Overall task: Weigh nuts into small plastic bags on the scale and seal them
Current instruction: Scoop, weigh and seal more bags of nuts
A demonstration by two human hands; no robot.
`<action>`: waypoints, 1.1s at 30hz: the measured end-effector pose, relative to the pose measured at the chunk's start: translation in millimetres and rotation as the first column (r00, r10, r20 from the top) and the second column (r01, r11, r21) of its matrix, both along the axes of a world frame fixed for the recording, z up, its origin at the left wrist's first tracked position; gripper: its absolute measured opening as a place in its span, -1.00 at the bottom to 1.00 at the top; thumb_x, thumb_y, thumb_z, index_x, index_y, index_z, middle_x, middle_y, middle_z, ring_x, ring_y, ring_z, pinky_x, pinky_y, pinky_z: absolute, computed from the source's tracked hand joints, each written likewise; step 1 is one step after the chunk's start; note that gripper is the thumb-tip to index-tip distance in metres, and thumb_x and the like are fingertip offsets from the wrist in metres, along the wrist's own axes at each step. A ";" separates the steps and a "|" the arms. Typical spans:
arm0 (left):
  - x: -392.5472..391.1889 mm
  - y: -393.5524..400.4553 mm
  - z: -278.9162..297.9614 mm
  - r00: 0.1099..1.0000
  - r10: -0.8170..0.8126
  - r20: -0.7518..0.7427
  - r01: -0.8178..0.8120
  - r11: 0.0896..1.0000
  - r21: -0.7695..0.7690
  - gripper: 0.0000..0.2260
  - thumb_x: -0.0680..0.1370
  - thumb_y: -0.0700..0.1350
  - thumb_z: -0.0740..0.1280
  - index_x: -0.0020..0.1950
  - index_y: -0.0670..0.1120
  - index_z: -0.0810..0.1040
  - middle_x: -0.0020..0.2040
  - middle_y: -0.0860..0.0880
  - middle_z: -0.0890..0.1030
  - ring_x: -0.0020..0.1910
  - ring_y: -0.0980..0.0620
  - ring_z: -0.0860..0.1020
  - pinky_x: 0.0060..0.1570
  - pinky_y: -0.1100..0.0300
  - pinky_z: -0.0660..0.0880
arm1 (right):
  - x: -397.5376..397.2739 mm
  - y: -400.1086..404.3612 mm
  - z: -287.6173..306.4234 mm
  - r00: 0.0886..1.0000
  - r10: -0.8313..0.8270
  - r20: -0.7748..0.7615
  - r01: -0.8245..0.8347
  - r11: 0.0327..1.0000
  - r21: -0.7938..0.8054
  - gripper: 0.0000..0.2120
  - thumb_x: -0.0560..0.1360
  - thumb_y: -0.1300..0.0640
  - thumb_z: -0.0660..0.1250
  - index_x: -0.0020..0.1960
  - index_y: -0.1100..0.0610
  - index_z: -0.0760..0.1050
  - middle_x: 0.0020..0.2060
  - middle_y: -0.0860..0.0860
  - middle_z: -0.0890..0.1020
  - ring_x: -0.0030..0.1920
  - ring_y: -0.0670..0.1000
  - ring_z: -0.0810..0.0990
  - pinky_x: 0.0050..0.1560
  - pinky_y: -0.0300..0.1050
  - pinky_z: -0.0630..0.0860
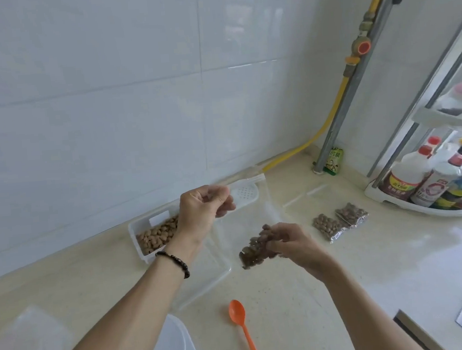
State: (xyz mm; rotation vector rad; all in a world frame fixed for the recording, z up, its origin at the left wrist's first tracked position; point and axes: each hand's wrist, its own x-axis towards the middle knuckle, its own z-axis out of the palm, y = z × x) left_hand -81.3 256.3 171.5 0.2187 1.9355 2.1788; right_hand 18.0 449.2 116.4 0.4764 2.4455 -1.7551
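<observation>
**Bag held in mid-air, top edge pinched, nuts bunched at the bottom**

- Landmark: the white tub of nuts against the wall tiles, on the counter.
- Left hand, bead bracelet at the wrist, is raised just right of the tub, fingers closed on the top edge of a clear plastic bag. Right hand sits lower and further right of the tub, fingers curled around the clump of nuts at the bag's bottom. Both hands are clamped on the same bag, apart from each other.
- Bag hangs above the counter, not resting on anything. No scale that I can make out; a clear flat lid or tray lies in front of the tub, too faint to name.
- Two filled packets lie well right of the tub. Orange spoon lies on the counter, in front of the tub toward the person.

Risks, as I judge them:
- Whether the strip is closed is not readable. If only one end is pressed, squeezing the bottom could push nuts out the open end onto the counter.
- Thin film, tight grip below: trapped air may pop a half-made seal.
- A nut caught in the strip would stop it closing.
- Left hand's pinch is small; a slip drops the bag.
</observation>
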 end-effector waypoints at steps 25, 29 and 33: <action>-109.5 303.7 -182.3 0.975 -0.207 -0.082 0.080 0.668 -0.740 -0.78 0.47 -0.05 0.46 -0.30 -0.15 0.60 -0.36 -0.03 0.60 -0.32 -0.03 0.55 -0.31 0.06 0.47 | -54.9 279.8 -124.7 0.937 -0.348 0.011 0.253 0.703 0.664 -0.71 0.36 -0.08 0.54 -0.22 0.11 0.55 -0.21 0.00 0.60 -0.10 0.14 0.54 -0.16 -0.06 0.43; -111.1 301.6 -186.2 0.973 -0.208 -0.097 0.075 0.687 -0.723 -0.61 0.44 0.00 0.49 -0.37 -0.18 0.37 -0.45 -0.03 0.37 -0.44 0.04 0.29 -0.38 0.16 0.27 | -54.0 281.6 -127.9 0.947 -0.320 0.029 0.205 0.670 0.714 -0.65 0.36 0.01 0.55 0.07 0.12 0.61 0.16 0.11 0.61 0.16 0.17 0.51 0.10 0.00 0.41; -110.6 285.3 -180.4 0.956 -0.247 -0.158 0.028 0.612 -0.790 -0.60 0.46 0.12 0.44 0.16 -0.11 0.57 0.04 -0.06 0.56 0.02 0.01 0.52 -0.02 0.05 0.51 | -66.3 273.2 -118.1 0.945 -0.326 0.018 0.218 0.671 0.709 -0.59 0.38 -0.08 0.51 0.11 0.13 0.58 0.09 0.09 0.58 0.11 0.14 0.46 0.15 0.05 0.40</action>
